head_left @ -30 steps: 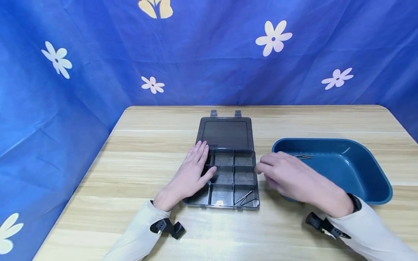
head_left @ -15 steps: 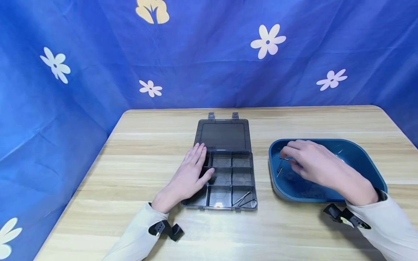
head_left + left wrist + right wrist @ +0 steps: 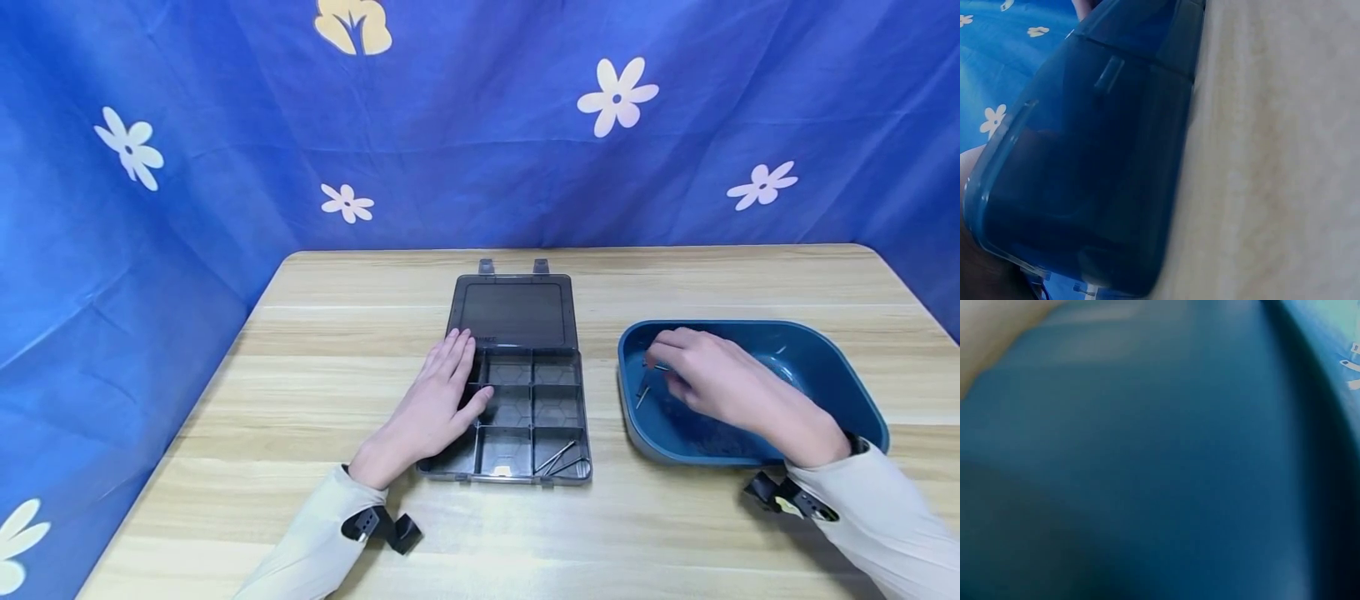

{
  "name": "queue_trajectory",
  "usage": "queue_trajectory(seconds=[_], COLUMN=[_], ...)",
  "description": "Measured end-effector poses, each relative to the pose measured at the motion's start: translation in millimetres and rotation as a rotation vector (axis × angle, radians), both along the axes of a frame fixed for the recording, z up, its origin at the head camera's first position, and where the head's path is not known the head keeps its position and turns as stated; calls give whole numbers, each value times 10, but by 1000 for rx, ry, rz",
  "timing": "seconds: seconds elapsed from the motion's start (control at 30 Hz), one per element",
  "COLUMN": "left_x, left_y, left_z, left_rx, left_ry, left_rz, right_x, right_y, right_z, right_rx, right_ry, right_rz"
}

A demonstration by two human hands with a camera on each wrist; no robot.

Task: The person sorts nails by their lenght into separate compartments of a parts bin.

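A dark see-through compartment box (image 3: pixel 506 407) lies with its lid folded back on the table. My left hand (image 3: pixel 427 404) rests flat along its left side, fingers extended toward the hinge and thumb over a compartment. Several thin metal rods (image 3: pixel 555 457) lie in the front right compartment. My right hand (image 3: pixel 712 375) is down inside the blue basin (image 3: pixel 780 460), fingers bent and thumb near them. More thin metal rods (image 3: pixel 642 397) lie by the basin's left wall, right at those fingertips; I cannot tell whether one is pinched.
The wooden table (image 3: pixel 337 350) runs back to a blue curtain (image 3: pixel 480 150) with flower prints. The lid (image 3: pixel 513 310) lies behind the compartments. Basin walls fill both wrist views; in the left wrist view the outer basin wall (image 3: pixel 1085 175) rises beside the tabletop (image 3: pixel 1266 175).
My right hand has moved from beside the box's right edge rightward into the basin, over the metal rods, and has barely shifted since. My left hand stays on the box.
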State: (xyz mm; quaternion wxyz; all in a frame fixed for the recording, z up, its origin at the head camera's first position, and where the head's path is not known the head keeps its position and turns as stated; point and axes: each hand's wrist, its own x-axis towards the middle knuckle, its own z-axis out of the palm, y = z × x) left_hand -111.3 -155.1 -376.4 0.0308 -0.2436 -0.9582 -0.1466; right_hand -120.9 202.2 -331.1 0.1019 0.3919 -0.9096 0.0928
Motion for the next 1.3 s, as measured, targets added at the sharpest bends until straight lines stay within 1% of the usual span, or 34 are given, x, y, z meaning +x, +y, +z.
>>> queue_trajectory(seconds=[0.07, 0.2, 0.47, 0.63, 0.8, 0.97, 1.13, 1.2, 1.3], left_x=[-1, -7, -10, -14, -10, -8, -5, -3, -5], left_y=[-1, 7, 6, 11, 14, 11, 4, 2, 2], left_z=[-5, -9, 7, -19, -33, -23, -22, -21, -22], left_rx=[-2, 5, 9, 15, 23, 28, 32, 32, 33], left_ry=[-2, -6, -1, -3, -1, 1, -3, -4, 3], left_rz=[0, 0, -1, -1, 0, -1, 2, 5, 4], right_x=[-7, -15, -24, 15, 61, 85, 102, 112, 119], right_y=[-5, 1, 3, 11, 47, 82, 61, 46, 32], right_z=[-45, -110, -169, -199, -229, -244, -283, -309, -341], right_rx=[21, 46, 89, 128, 146, 130, 198, 224, 221], right_ry=[-29, -39, -1, -49, -92, -59, -64, -36, 31], right_rz=[-4, 3, 31, 35, 14, 3, 7, 17, 22])
